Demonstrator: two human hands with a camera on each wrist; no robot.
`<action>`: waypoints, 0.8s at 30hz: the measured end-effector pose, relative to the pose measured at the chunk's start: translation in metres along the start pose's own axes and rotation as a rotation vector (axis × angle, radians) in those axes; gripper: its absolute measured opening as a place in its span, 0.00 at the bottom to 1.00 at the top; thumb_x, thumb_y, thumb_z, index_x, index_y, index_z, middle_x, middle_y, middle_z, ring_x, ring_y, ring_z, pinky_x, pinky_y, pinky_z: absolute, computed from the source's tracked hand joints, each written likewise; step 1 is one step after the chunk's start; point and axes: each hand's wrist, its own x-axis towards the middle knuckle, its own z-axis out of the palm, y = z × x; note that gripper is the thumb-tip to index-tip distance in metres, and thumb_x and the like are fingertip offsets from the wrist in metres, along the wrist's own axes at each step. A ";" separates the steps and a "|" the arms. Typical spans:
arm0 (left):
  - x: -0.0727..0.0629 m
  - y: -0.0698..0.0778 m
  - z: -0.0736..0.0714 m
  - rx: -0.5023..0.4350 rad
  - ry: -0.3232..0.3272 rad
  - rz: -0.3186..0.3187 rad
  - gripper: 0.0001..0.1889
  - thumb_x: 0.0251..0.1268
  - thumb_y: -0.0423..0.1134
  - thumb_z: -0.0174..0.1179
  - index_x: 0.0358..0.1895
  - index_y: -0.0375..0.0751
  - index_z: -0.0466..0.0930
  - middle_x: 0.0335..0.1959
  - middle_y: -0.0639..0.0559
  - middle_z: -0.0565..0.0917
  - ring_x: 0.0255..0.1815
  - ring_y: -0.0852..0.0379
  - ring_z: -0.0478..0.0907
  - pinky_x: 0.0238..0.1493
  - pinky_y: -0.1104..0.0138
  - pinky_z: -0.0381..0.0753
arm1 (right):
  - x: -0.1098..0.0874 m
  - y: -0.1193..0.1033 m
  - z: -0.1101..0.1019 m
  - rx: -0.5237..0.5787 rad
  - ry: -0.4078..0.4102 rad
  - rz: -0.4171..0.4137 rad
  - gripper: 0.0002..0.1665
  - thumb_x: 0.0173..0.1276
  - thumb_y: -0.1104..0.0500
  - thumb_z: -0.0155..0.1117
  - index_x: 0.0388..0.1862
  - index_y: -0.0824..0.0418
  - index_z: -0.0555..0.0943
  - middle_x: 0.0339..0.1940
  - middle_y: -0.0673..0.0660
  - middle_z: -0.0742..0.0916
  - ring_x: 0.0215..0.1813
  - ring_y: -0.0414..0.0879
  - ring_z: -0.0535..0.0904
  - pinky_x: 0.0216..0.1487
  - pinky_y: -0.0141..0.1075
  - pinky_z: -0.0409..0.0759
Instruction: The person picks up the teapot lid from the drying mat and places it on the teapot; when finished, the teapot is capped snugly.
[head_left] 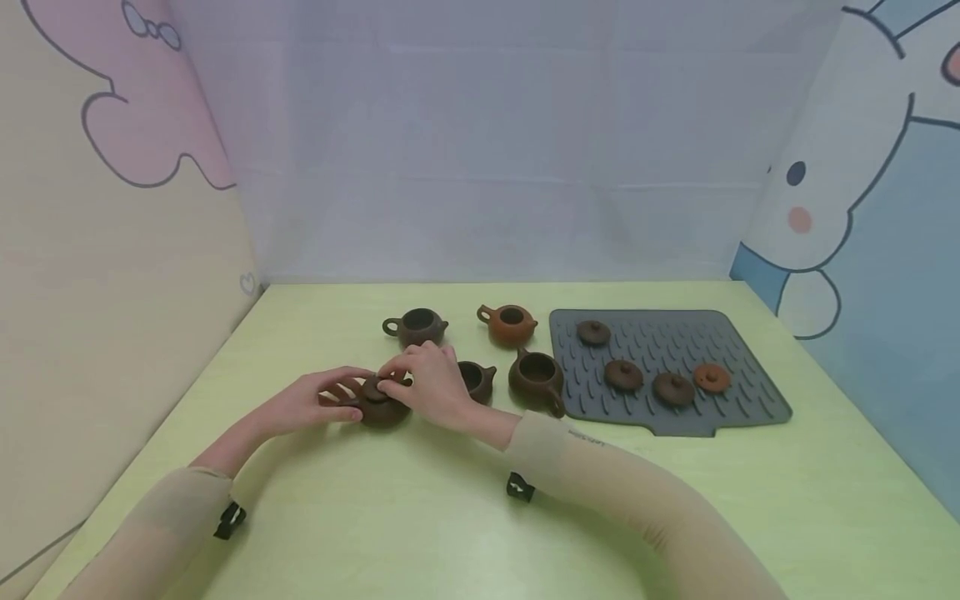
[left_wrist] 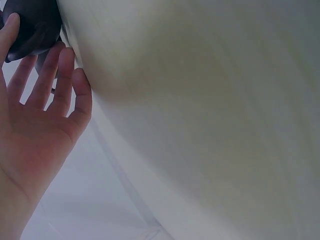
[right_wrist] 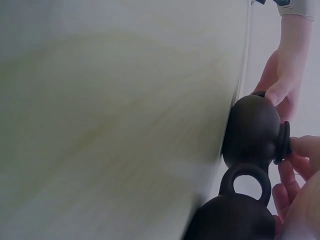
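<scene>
Closest in, 2 pale sleeves, reaching fwd over yellow-green table. Btwn both hands, upright on tabletop: 1 dk brown teapot, long axis running crosswise, approx. L hand to R hand; can't tell spout end from handle end, fingers in the way. Atop it, knob up, 1 dk lid; can't tell if fully seated. L hand about half open, w/ thumb on teapot's near side, fingers round far side. R hand nearly closed, pinching lid w/ thumb & fingertips.

Just R of R hand, 1 open-topped brown pot, spout pointing R. Next over, 1 wider brown pot, handle angled near-R, spout away. Farther R, 1 gray mat bearing 4 lids, knobs up: 3 dk brown lids, 1 orange-brown lid.

Beyond the hands, 2 more pots, handles L, spouts R: 1 small dk pot, 1 orange-brown pot. At back, pale cloth.
</scene>
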 end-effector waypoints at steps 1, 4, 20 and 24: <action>0.000 0.000 0.000 0.001 0.002 0.001 0.30 0.64 0.50 0.66 0.68 0.57 0.70 0.55 0.50 0.82 0.52 0.53 0.82 0.51 0.68 0.83 | 0.000 0.000 0.000 -0.008 -0.006 0.003 0.09 0.65 0.43 0.68 0.43 0.37 0.88 0.33 0.40 0.85 0.40 0.38 0.73 0.50 0.38 0.66; -0.001 0.000 0.001 0.002 0.004 0.009 0.30 0.64 0.50 0.66 0.69 0.55 0.70 0.55 0.48 0.83 0.51 0.53 0.82 0.51 0.68 0.83 | 0.000 -0.001 0.000 -0.019 -0.027 0.010 0.09 0.65 0.43 0.68 0.43 0.37 0.88 0.35 0.39 0.87 0.40 0.38 0.73 0.49 0.38 0.65; 0.000 0.002 0.000 -0.005 0.004 0.003 0.30 0.64 0.49 0.66 0.68 0.55 0.70 0.54 0.48 0.83 0.50 0.53 0.83 0.50 0.69 0.83 | 0.000 -0.001 0.002 -0.057 -0.052 0.015 0.11 0.65 0.42 0.68 0.45 0.37 0.88 0.36 0.39 0.86 0.40 0.39 0.72 0.48 0.38 0.65; 0.000 0.003 0.000 -0.004 0.003 -0.003 0.30 0.64 0.49 0.66 0.69 0.55 0.70 0.54 0.48 0.83 0.51 0.52 0.82 0.51 0.69 0.82 | 0.000 -0.001 0.002 -0.058 -0.053 0.018 0.11 0.65 0.42 0.68 0.45 0.37 0.88 0.36 0.40 0.86 0.40 0.39 0.72 0.48 0.38 0.65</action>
